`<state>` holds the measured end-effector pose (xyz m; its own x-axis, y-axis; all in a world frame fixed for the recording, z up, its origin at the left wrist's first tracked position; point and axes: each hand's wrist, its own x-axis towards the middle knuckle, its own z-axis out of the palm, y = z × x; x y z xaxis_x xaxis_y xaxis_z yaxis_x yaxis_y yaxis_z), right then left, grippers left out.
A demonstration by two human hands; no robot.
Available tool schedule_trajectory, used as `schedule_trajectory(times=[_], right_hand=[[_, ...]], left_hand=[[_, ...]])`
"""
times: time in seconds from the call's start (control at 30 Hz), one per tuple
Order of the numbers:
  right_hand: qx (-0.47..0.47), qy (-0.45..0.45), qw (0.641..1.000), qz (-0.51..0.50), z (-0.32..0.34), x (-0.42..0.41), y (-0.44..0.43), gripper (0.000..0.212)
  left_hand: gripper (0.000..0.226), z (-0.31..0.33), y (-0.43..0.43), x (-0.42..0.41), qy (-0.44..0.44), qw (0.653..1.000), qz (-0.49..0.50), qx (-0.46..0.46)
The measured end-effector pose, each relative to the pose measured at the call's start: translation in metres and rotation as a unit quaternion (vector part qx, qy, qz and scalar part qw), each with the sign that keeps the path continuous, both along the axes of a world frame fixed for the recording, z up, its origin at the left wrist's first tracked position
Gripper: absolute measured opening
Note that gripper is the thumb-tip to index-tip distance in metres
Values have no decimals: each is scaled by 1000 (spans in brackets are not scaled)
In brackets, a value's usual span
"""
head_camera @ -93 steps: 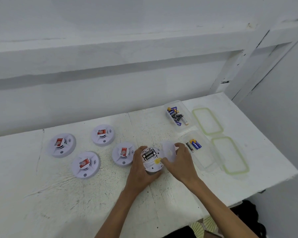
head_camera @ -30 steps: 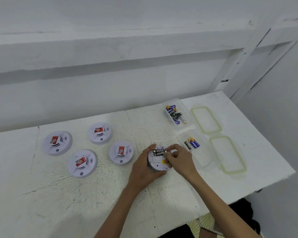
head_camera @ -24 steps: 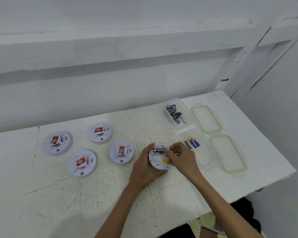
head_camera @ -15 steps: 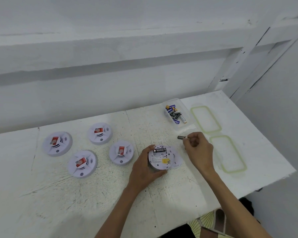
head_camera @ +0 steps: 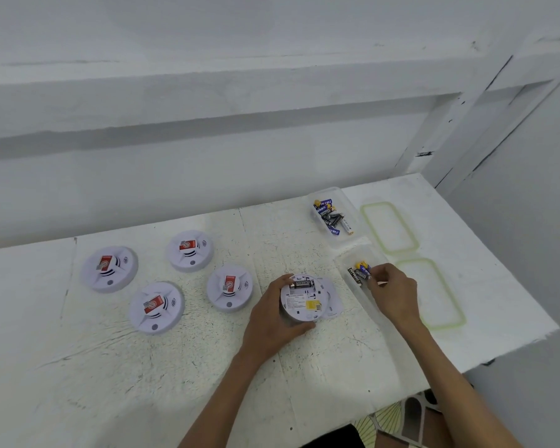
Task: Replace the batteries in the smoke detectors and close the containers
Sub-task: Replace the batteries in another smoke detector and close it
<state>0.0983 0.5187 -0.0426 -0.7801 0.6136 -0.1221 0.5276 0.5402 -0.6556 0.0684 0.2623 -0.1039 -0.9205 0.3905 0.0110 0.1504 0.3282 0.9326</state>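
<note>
White table (head_camera: 175, 367) | my left hand (head_camera: 272, 318) grips the upturned smoke detector (head_camera: 301, 300) at centre | my right hand (head_camera: 393, 291) curls over batteries (head_camera: 360, 273) in the nearer container (head_camera: 346, 257), pinch unclear | step: battery swap | next: seat fresh cell, poles matched.

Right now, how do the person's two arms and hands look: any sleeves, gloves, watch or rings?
Both are bare. The left hand and right hand wear no gloves; no ring is visible. The left forearm and right forearm show no sleeve, watch or bracelet up to the frame's bottom edge.
</note>
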Motion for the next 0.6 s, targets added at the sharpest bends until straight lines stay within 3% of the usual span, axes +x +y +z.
schedule_trajectory(times=[0.3,0.6], right_hand=[[25,56,998,11,11,-6,-18,13],[120,110,974,159,18,-10,-56,12]], left_hand=[[93,-1,0,1,-10,1000,-1,-1],[92,-5,2,-1,-14,1000,5,-11]])
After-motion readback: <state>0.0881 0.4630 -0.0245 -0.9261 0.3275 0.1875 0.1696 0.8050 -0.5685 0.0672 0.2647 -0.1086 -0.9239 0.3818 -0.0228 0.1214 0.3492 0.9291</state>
